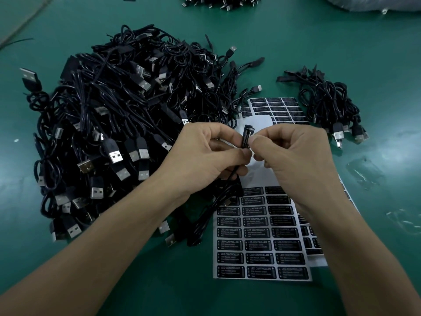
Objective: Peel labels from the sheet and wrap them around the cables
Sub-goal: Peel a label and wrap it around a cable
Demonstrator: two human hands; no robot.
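Heap of cables (109,115): we see a big tangle of black USB leads on the left of the green table (387,65); whether any of them carry labels we cannot tell.

Left hand (205,156): its fingers are curled, with thumb and forefinger pinching one cable (230,179) just under the label; the rest of that cable hangs down from the grip and trails beside the sheet.

Label (246,137): a black strip with white print stands upright between our two hands, above the bare patch of the sheet; whether it is stuck to the cable yet we cannot tell.

Sheet (262,247): it lies flat under and below our hands; rows of black labels fill its lower part, and the upper part shows bare backing; more sheets peek out beneath it.

Right hand (293,156): its fingers are curled, with thumb and forefinger pinching the label's right edge.

Step in hand: we judge this to be the wrap itself; we would hold the cable taut and steady with the left hand, square the label to the cable, roll it round so its edges meet evenly, and press from the middle outward so it does not crease or lift.

Small bundle (330,103): a few cables lie well apart at the right; we take them for the finished ones.
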